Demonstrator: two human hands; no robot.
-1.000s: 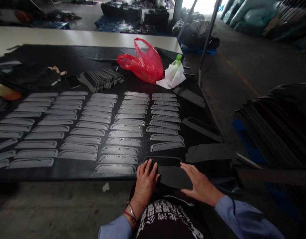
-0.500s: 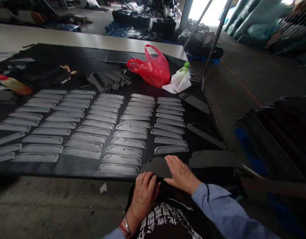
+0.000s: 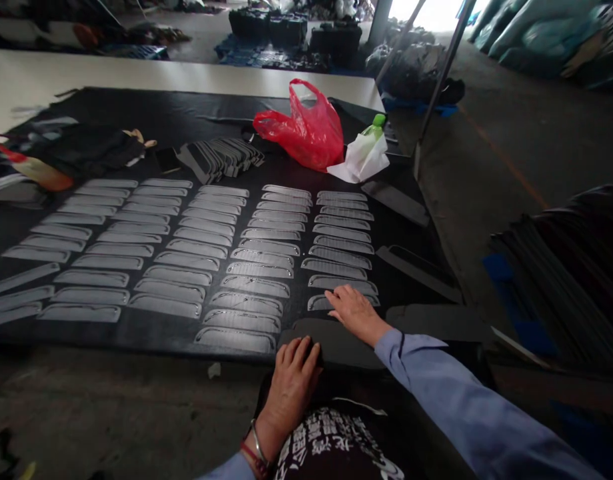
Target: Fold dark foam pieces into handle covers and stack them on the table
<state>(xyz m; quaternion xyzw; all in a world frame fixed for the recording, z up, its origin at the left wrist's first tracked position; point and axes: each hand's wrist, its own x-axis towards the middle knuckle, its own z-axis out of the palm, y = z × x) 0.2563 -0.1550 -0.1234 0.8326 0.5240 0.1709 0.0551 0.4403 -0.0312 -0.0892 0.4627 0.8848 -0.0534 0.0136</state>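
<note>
My left hand [image 3: 292, 381] lies with its fingers stretched out at the near table edge, fingertips on the left end of a dark grey flat panel [image 3: 344, 340]. My right hand [image 3: 355, 312] reaches over the nearest grey curved-edge strip [image 3: 317, 303] in the rightmost column; its fingers are apart and partly cover that strip. Whether they press on it, I cannot tell. Several more pale grey strips [image 3: 246, 339] lie in columns to the left, with shiny lines along their rounded edges.
A fanned stack of grey pieces [image 3: 221, 160], a red plastic bag [image 3: 311, 133] and a green-capped bottle in white wrapping [image 3: 364, 157] sit farther back on the black-covered table [image 3: 161, 340]. Loose panels [image 3: 431, 321] lie at right. Stacked dark sheets [image 3: 576, 267] stand beyond the edge.
My right hand has moved forward from the dark panel to the nearest strip. My left hand has flattened out at the panel's left end. The view has shifted slightly.
</note>
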